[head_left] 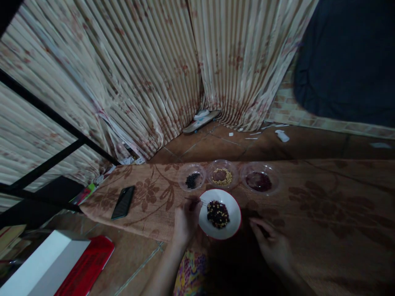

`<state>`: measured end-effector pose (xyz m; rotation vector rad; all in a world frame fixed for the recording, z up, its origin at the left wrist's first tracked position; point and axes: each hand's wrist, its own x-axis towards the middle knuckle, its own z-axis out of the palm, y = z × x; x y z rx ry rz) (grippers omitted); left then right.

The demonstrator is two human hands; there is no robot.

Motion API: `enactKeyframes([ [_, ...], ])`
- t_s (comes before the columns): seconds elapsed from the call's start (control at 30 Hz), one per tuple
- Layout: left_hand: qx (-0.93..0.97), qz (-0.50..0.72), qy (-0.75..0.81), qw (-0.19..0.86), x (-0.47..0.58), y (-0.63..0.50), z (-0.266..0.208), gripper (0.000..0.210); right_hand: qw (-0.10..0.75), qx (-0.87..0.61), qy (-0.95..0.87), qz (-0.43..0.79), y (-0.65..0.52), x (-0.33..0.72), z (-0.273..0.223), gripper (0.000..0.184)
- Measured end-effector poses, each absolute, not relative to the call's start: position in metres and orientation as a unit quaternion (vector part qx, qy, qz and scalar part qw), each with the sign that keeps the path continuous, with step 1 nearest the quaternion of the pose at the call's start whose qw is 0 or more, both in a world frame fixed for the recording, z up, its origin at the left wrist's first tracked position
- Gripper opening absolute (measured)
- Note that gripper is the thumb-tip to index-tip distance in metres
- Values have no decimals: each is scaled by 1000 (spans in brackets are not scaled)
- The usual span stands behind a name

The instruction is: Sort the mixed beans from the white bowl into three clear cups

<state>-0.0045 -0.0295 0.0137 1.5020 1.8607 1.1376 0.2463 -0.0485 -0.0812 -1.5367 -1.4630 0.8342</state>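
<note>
A white bowl with a red rim [236, 222] stands on the cloth, holding a mix of dark and yellow beans [218, 214]. At its left side, my left hand [186, 220] pinches a thin pair of tweezers [203, 202], whose tips reach over the rim. My right hand [273, 244] rests on the cloth right of the bowl, loosely curled with fingers apart and nothing visible in it. Behind the bowl sit three clear plastic bowls: one with black beans [191, 180], one with yellow beans [226, 177] and one with dark red beans [261, 182].
A brown flowered cloth [311, 205] covers the low table. On its left part lies a phone [123, 202]. A white box [52, 263] and a red item [88, 263] are at lower left. Striped curtains [148, 61] hang behind, with litter [282, 135] on the tiled floor.
</note>
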Motion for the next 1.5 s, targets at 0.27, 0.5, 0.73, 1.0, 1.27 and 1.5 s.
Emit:
enactKeyframes([
  [0.27,610,353,681,199,-13,-24,7,16,411,-611,-598,318,-48,244,-83,34],
  [0.5,620,314,705,140,-10,-26,4,16,405,-609,-608,310,-48,245,-81,33],
  [0.73,622,302,711,125,-9,-26,4,17,405,-607,-610,311,-48,246,-87,33],
  [1.0,629,307,704,120,-8,-29,1,14,402,-608,-614,304,-49,246,-88,32],
  [1.27,631,336,687,131,-7,-29,-3,21,403,-602,-614,314,-48,246,-86,32],
  [1.5,593,371,694,171,-5,-28,11,19,402,-605,-613,312,-49,246,-88,33],
])
